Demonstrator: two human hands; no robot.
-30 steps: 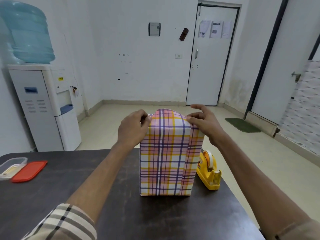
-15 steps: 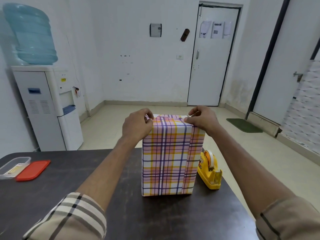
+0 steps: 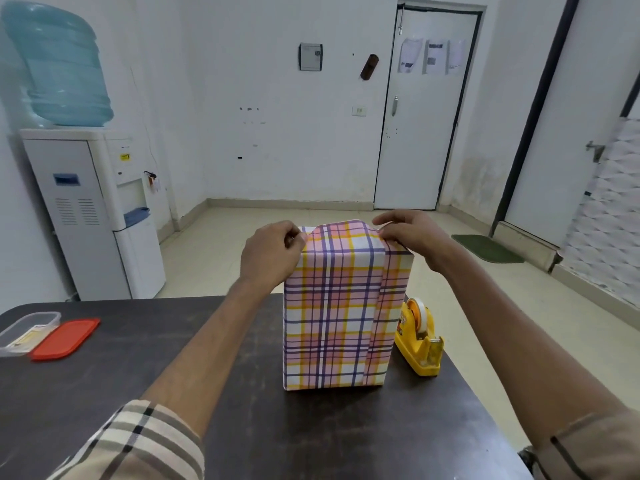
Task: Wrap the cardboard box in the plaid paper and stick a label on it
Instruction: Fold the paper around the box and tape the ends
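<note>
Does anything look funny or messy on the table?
Not really. The plaid paper stands up in a loose flap above the box top, not folded flat yet. The red lid lies off its clear container, beside it.

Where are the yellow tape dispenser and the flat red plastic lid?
yellow tape dispenser (image 3: 419, 344): head view, on its yellow body.
flat red plastic lid (image 3: 65, 338): head view, on the middle of its top.

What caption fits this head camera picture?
Left hand and right hand fold plaid paper over an upright box beside a yellow tape dispenser.
</note>
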